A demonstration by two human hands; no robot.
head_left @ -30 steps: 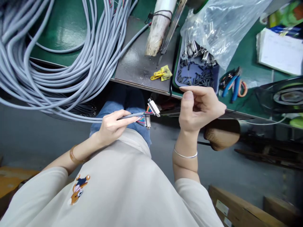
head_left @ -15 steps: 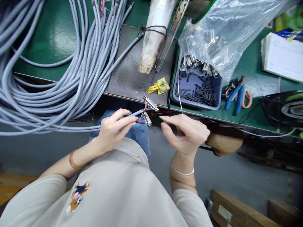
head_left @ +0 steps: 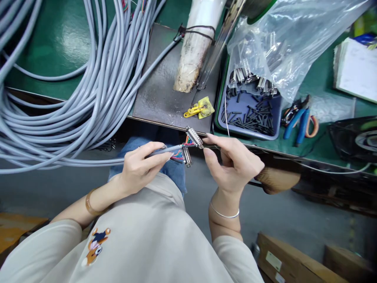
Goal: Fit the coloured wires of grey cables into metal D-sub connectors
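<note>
My left hand [head_left: 140, 167] is closed around the ends of grey cables [head_left: 174, 148], with thumb and fingers pinching them. Two metal multi-pin connectors stick out past its fingertips: an upper connector [head_left: 194, 137] and a lower connector [head_left: 186, 157]. Thin coloured wires [head_left: 188, 144] run from the cable ends into their pins. My right hand [head_left: 234, 163] holds nothing. Its thumb and index finger are apart, close to the right end of the upper connector; whether they touch it I cannot tell. Both hands are in front of the bench edge, above my lap.
A large coil of grey cables [head_left: 88, 110] covers the bench's left side. Behind the hands are a dark board [head_left: 159, 94] and a yellow tool [head_left: 194, 111]. A blue tray [head_left: 250, 135] holds black tubes and bagged connectors. Blue-handled pliers [head_left: 302, 127] lie right of it.
The connectors have moved slightly right and toward me, with the upper one now at my right fingertips. My left hand keeps its grip. The bench view has shifted a little.
</note>
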